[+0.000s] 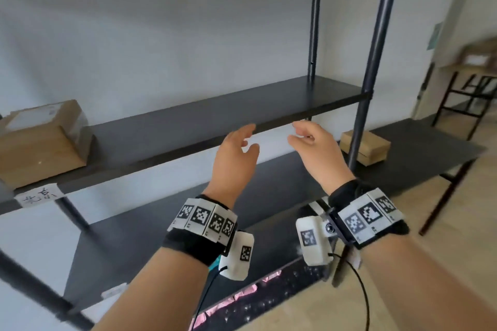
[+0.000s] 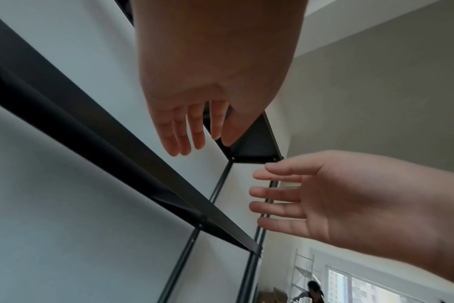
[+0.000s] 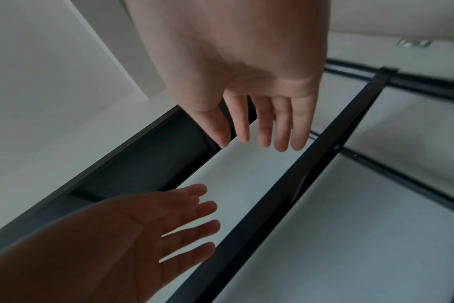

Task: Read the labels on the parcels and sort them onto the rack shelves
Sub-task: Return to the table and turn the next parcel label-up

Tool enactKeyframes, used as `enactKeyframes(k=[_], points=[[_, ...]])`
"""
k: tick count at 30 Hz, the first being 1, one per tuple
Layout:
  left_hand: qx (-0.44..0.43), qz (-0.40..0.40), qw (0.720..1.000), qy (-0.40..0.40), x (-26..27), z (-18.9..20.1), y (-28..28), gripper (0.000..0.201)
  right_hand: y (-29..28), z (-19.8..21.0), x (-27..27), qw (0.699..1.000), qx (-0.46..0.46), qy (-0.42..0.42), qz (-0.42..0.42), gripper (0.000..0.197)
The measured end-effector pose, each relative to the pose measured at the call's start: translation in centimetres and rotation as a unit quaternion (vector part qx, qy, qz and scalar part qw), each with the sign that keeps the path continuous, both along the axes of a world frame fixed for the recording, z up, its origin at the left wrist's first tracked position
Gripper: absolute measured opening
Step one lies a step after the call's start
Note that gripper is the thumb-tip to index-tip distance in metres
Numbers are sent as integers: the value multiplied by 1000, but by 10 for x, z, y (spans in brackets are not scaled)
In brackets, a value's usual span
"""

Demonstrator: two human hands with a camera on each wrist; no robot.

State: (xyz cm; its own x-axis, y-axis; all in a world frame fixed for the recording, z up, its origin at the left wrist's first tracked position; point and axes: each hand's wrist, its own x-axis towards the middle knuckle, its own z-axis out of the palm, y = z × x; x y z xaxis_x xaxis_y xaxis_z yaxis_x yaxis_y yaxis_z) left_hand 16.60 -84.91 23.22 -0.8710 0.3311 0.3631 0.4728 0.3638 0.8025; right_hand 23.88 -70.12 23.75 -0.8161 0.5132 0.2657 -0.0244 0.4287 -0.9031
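Note:
Both hands hover empty in front of the dark rack's middle shelf (image 1: 188, 129), palms facing each other. My left hand (image 1: 238, 150) has relaxed, nearly straight fingers; in the left wrist view the left hand (image 2: 194, 123) holds nothing. My right hand (image 1: 309, 142) is likewise loose and empty, as the right hand (image 3: 254, 123) shows in its wrist view. A brown cardboard parcel (image 1: 40, 140) with a white label lies on the left end of the middle shelf. A smaller brown parcel (image 1: 365, 146) sits on the lower shelf (image 1: 419, 148), behind the front post.
A handwritten paper tag (image 1: 40, 195) is stuck on the middle shelf's front edge at left. Two dark upright posts (image 1: 373, 56) stand on the right. Far right, a dark-framed table (image 1: 465, 94) carries blurred boxes. Wooden floor lies at lower right.

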Motion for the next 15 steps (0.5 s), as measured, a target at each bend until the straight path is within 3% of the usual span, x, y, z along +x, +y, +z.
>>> enactKeyframes(k=[9, 15], points=[[-5, -90, 994, -69, 43, -39, 216, 43, 198, -43, 67, 994, -19, -70, -78, 43], [-9, -110, 988, -112, 66, -63, 319, 44, 301, -68, 95, 988, -30, -110, -100, 44]])
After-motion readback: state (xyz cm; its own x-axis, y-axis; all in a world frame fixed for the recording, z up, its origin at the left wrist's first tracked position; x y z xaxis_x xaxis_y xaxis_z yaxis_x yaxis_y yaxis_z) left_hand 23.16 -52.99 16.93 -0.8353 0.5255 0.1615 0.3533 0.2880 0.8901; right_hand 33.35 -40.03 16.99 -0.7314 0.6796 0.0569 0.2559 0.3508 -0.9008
